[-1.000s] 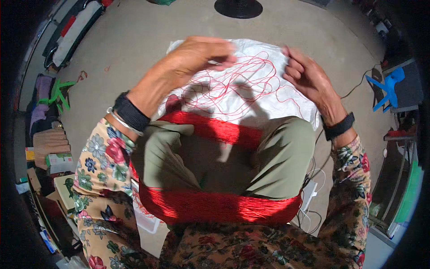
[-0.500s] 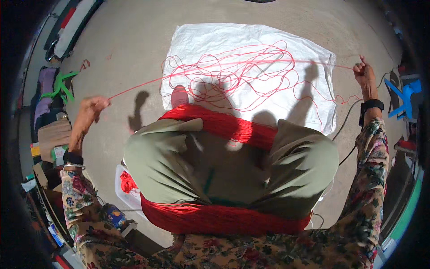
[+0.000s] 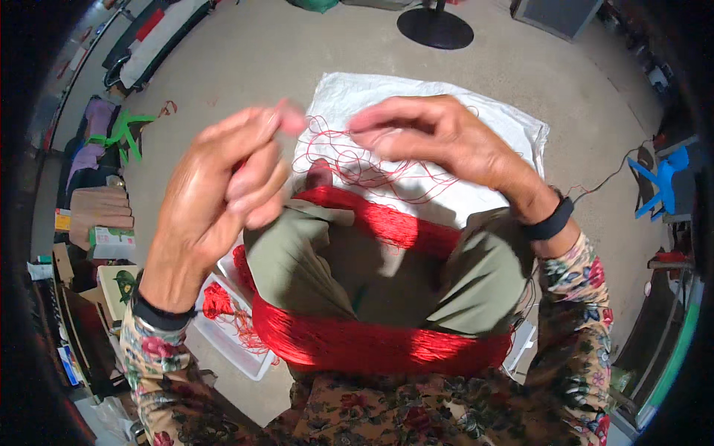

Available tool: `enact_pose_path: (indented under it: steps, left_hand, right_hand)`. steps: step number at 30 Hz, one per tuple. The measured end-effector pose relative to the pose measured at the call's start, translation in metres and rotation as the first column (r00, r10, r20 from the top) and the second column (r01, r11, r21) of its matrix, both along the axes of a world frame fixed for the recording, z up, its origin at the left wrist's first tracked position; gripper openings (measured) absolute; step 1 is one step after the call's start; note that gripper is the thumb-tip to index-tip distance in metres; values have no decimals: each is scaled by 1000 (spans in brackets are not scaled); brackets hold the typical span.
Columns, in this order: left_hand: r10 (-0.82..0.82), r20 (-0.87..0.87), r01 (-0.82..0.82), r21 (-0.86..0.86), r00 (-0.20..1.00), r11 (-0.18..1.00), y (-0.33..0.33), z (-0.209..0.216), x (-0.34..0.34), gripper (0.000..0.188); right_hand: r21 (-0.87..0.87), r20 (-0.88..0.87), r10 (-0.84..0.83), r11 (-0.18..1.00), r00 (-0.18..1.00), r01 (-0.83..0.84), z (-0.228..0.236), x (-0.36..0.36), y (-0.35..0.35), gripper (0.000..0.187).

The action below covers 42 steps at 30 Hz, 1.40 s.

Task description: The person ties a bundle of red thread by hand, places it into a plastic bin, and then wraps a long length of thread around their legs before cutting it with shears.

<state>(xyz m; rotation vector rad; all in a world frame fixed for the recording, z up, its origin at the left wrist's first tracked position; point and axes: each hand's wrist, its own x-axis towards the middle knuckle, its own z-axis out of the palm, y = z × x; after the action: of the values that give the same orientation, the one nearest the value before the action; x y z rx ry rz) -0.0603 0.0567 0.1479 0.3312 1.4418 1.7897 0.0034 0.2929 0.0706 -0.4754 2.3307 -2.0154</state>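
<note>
My left hand (image 3: 223,175) is raised at centre left, its fingers curled in and its thumb and forefinger smeared by motion. A bit of red shows within its curled fingers, like the red cord. Opposite it, my right hand (image 3: 446,137) hangs over the white sheet with fingers and thumb brought toward each other. Whatever lies between those fingertips is hidden by blur. Thin red cord (image 3: 416,195) lies in loose loops on the white sheet (image 3: 513,134). A thick red skein (image 3: 372,342) stretches around my bent knees, passing across my lap and in front of my shins.
A translucent plastic tray (image 3: 256,364) with a bunch of red cord (image 3: 217,301) sits on the floor by my left hip. Boxes and a green stool-like frame (image 3: 126,134) stand left. A blue frame (image 3: 662,182) and black cable lie right; a round black base (image 3: 435,28) stands ahead.
My hands were spread wide with red cord stretched between them; now both have come inward and closer to me, near each other. The view has shifted to show more floor ahead.
</note>
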Motion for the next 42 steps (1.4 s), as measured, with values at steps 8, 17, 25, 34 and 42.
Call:
enact_pose_path:
  steps: [8, 17, 25, 34, 42]
  left_hand:
    - [39, -146, 11, 326, 989, 945, 47, 36, 35, 28]
    - [597, -232, -561, 207, 768, 802, -69, 25, -86, 21]
    - [161, -404, -313, -344, 901, 885, -11, -45, -100, 27]
    - [-447, -160, 410, -217, 880, 886, 107, -66, -8, 44]
    - [-483, -134, 489, 20, 865, 872, 135, -72, 17, 48]
  right_hand:
    - [-306, 216, 248, 936, 944, -176, 58, 68, -67, 27]
    - [-13, 368, -482, 853, 795, 522, 21, 213, 101, 15]
    - [-230, 518, -729, 385, 447, 894, -34, 290, 228, 18]
    - [58, 505, -587, 755, 633, 653, -23, 132, 84, 16]
    - [-135, 257, -441, 864, 860, 484, 0, 70, 39, 27]
